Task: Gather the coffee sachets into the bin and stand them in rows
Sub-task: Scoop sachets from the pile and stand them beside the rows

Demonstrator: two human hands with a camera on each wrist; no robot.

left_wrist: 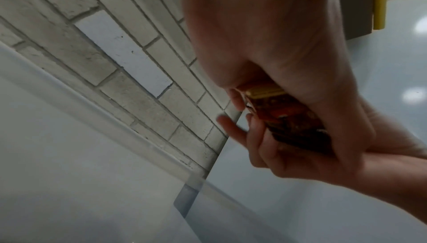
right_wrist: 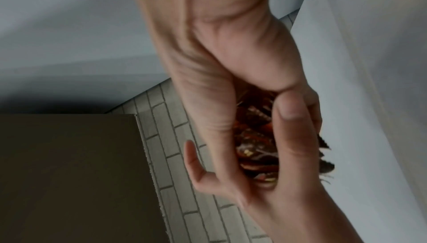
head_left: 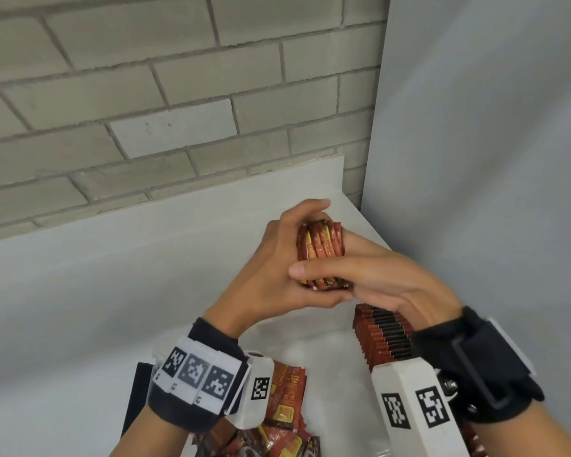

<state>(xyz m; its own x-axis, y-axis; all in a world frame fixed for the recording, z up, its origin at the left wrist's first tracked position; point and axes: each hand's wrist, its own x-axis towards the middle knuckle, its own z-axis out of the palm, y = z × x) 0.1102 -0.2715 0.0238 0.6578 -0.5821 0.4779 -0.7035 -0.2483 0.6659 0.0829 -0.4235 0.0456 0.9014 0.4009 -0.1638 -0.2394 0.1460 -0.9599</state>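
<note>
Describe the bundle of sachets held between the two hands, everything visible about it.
The bundle of coffee sachets is a tight stack of thin red-brown packets with yellow print, glossy like foil, seen edge-on. It is held in the air above the white table, clear of the standing row of sachets below. The left hand wraps it from the left, fingers curled over its far end; the right hand clasps it from the right, thumb lying across its near part. How many sachets it holds cannot be told.

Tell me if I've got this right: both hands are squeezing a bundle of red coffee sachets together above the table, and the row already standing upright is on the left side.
Almost right. Both the left hand and right hand do grip the bundle of sachets above the table, but the head view shows the standing row on the right side, under the right wrist.
</note>
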